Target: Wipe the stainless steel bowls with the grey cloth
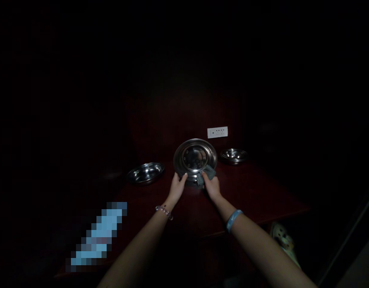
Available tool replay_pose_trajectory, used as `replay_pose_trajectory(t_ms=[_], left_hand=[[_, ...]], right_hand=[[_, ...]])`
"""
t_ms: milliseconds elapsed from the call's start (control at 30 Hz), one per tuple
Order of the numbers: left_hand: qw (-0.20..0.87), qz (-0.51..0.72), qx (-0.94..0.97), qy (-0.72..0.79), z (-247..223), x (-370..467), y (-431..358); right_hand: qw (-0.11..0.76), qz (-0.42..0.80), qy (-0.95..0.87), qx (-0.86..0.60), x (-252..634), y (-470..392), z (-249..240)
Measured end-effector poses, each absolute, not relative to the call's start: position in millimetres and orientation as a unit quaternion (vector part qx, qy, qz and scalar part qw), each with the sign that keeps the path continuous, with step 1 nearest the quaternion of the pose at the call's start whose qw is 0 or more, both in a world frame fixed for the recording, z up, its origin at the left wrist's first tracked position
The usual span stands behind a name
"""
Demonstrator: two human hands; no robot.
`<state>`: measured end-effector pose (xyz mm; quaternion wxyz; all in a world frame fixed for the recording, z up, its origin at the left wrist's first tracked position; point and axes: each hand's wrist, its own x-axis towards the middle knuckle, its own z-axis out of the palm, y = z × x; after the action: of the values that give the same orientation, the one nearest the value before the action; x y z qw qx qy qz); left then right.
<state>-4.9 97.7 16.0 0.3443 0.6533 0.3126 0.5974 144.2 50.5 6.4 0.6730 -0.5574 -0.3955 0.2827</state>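
Observation:
Between my two hands a round, shiny steel plate [195,156] is tilted up with its broad face toward me. My left hand [177,185] grips the lower left of its rim, thumb on the near side. At the lower right, my right hand [212,186] is closed on a dark grey-green cloth [207,173] pressed against the rim. Fingers behind the plate are hidden. A shallow steel dish [146,173] sits on the dark red table to the left, and what looks like a small stack of steel bowls [234,156] stands to the right.
The dark red table [256,196] runs back to a dark panel bearing a white socket plate [217,132]. A blurred-out blue item [98,238] lies at the front left. Below the table's right edge shows a patterned, pale object [282,237]. Much of the room is too dark to see.

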Motion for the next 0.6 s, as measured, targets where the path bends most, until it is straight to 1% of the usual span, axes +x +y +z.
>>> replay_pose_trajectory(t_ms=[167, 267, 400, 600], left_hand=[[0.283, 0.665, 0.612, 0.320, 26, -14, 90], [0.262, 0.674, 0.610, 0.323, 28, -16, 87], [0.289, 0.649, 0.625, 0.323, 28, -14, 85], [0.331, 0.637, 0.615, 0.327, 26, -9, 87]], right_hand=[[0.675, 0.290, -0.396, -0.551, 140, 44, 13], [0.681, 0.287, -0.395, -0.545, 140, 43, 14], [0.698, 0.271, -0.395, -0.533, 141, 45, 12], [0.707, 0.288, -0.430, -0.482, 138, 48, 9]])
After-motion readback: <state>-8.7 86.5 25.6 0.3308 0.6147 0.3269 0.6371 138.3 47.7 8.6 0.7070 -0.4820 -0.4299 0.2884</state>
